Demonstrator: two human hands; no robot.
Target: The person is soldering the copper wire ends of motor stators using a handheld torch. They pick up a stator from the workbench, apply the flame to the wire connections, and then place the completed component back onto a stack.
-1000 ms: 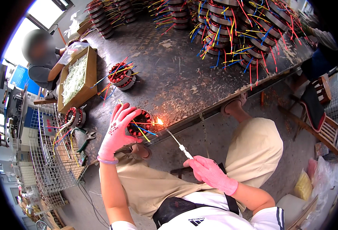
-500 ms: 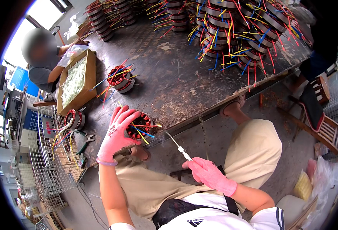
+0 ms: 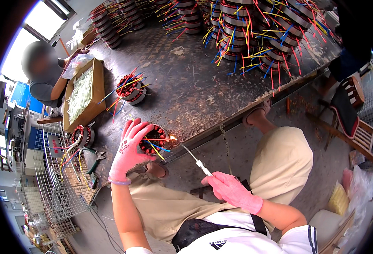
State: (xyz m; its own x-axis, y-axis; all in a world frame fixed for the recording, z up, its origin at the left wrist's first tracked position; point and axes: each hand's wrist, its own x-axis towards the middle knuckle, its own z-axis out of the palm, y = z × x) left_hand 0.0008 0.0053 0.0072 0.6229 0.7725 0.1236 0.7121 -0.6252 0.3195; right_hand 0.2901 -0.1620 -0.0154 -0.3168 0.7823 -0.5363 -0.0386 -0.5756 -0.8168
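Observation:
My left hand [image 3: 129,150], in a pink glove, grips the left side of a motor stator [image 3: 160,132] at the table's near edge, fingers over its far side and thumb below. Red, blue and yellow wires stick out of it to the right. My gloved right hand [image 3: 233,191] is closed around the handle of a thin torch [image 3: 201,166] with a white grip and a slim metal tube. Between the tube's tip and the stator, a small orange flame [image 3: 172,138] glows at the red wire's end.
Another stator [image 3: 131,89] stands farther back, and one [image 3: 83,137] lies left near green-handled pliers [image 3: 97,160]. A box of pale sleeves [image 3: 97,93] sits by a co-worker [image 3: 47,80]. Stacked stators [image 3: 237,31] fill the table's far side; a wooden chair [image 3: 355,122] stands right.
The flame at the wire end is bigger and brighter. Both hands hold nearly the same places on the stator and torch; the whole view has shifted slightly.

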